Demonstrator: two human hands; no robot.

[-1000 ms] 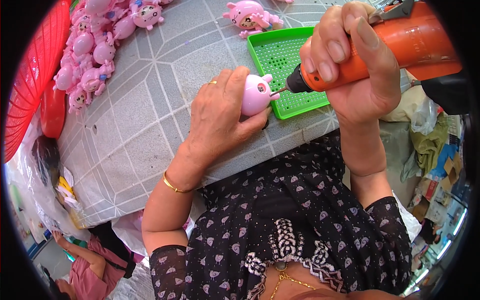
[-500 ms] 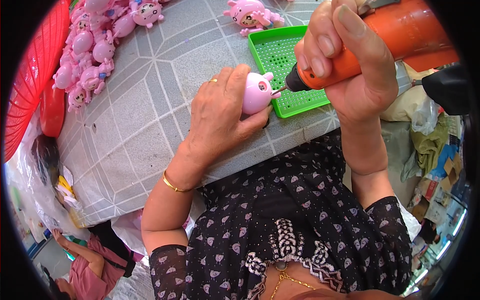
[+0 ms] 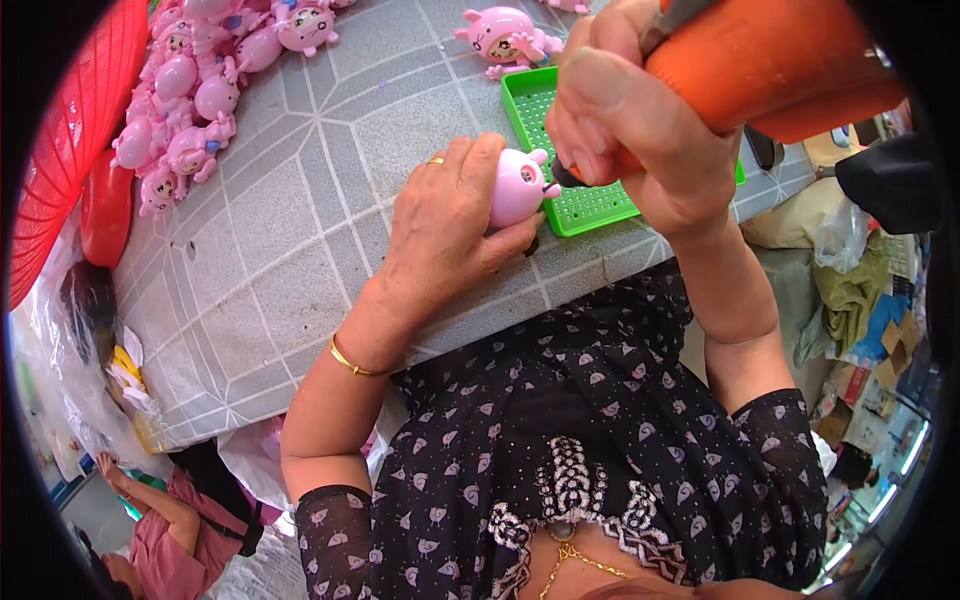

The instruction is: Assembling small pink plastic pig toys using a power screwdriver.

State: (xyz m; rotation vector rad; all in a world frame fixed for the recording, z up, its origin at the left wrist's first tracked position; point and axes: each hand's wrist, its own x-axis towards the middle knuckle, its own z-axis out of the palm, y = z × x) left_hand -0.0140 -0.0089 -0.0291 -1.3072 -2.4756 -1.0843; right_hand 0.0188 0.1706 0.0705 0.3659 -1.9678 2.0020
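My left hand (image 3: 445, 215) is wrapped round a pink plastic toy figure (image 3: 517, 188) and presses it against the table. The toy's round pink head and small ears face right, with a dark round hole in the surface. In my right hand (image 3: 650, 140) is an orange electric screwdriver (image 3: 770, 65), held sideways. Its thin bit points left and its tip meets the toy near an ear; whether a screw sits there is too small to tell. Beneath the screwdriver lies a green perforated tray (image 3: 580, 212) holding many small shiny pieces, partly hidden by my right hand.
A pile of pink toy figures (image 3: 190, 100) lies at the far left beside a red mesh basket (image 3: 75, 130). Another pink figure (image 3: 505, 40) rests behind the tray. The table (image 3: 290, 250) has a grey patterned cover. A person (image 3: 185, 530) is at lower left.
The screwdriver and my right hand have moved left and closer to the toy, with the tool's body tilting up. My left hand has barely moved and keeps its hold.
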